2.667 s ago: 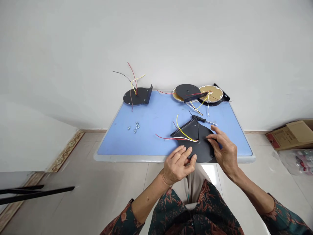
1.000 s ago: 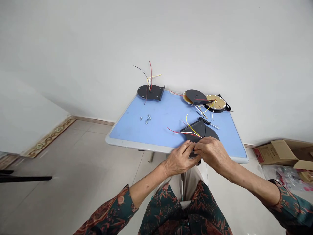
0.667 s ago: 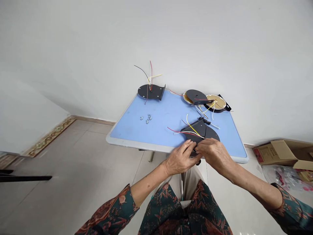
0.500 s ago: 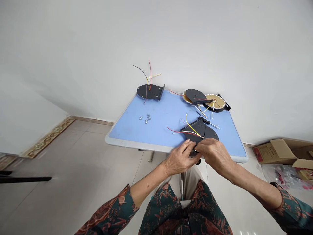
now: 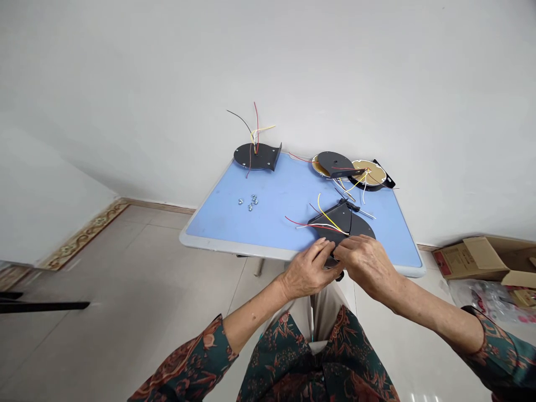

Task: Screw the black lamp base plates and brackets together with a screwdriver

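A black round plate (image 5: 354,224) with a bracket and red, yellow and white wires (image 5: 322,220) lies at the near edge of the blue table (image 5: 285,204). My left hand (image 5: 307,273) and my right hand (image 5: 366,265) meet at the plate's near rim. Both have their fingers pinched together on the rim. Whatever small part sits between the fingertips is hidden. A screwdriver (image 5: 354,206) lies just behind the plate.
A second black plate with upright wires (image 5: 256,156) sits at the far left corner. Two more discs with wires (image 5: 352,170) lie at the far right. Several small nuts (image 5: 248,202) lie on the left. A cardboard box (image 5: 481,257) and a plastic bag (image 5: 489,298) are on the floor, right.
Since 2.7 s ago my right hand came off the plate's centre and joined the left at the near rim. My head turned left. In the last second the hands barely moved.
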Tool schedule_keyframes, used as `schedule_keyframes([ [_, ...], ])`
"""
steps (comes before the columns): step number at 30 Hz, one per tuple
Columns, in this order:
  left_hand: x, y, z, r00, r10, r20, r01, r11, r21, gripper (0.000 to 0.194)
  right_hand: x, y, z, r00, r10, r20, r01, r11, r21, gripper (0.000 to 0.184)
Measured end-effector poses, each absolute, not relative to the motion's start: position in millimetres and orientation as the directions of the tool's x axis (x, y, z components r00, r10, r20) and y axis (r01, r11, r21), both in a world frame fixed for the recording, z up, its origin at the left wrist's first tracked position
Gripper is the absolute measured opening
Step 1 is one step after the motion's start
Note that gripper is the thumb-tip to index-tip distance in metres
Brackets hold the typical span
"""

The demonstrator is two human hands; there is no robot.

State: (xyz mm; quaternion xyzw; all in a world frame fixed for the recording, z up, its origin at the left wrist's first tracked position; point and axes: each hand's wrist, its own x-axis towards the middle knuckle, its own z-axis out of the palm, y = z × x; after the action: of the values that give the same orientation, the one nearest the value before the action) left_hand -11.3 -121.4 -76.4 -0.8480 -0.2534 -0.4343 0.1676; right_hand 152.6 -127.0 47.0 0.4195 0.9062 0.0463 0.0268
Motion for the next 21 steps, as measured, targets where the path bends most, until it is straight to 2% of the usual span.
schedule_keyframes([
  [6, -11, -121, -82, 0.489, 0.301, 0.819, 0.553, -0.833, -0.024, 0.033, 152, -133, 41, -0.683, 0.729, 0.047, 0.720, 0.661, 0.213, 0.019],
  [15, -11, -120, -79, 0.462, 0.268, 0.845, 0.548, -0.836, -0.034, 0.025, 148, -137, 32, -0.731, 0.676, 0.089, 0.655, 0.661, 0.366, 0.018],
  [18, -10, -120, -78, 0.451, 0.266, 0.852, 0.554, -0.832, -0.033, 0.024, 148, -137, 33, -0.733, 0.674, 0.088, 0.654, 0.664, 0.362, 0.018],
  [21, -9, -121, -77, 0.458, 0.270, 0.847, 0.570, -0.820, -0.047, 0.026, 155, -134, 36, -0.704, 0.706, 0.082, 0.695, 0.660, 0.285, 0.016],
])
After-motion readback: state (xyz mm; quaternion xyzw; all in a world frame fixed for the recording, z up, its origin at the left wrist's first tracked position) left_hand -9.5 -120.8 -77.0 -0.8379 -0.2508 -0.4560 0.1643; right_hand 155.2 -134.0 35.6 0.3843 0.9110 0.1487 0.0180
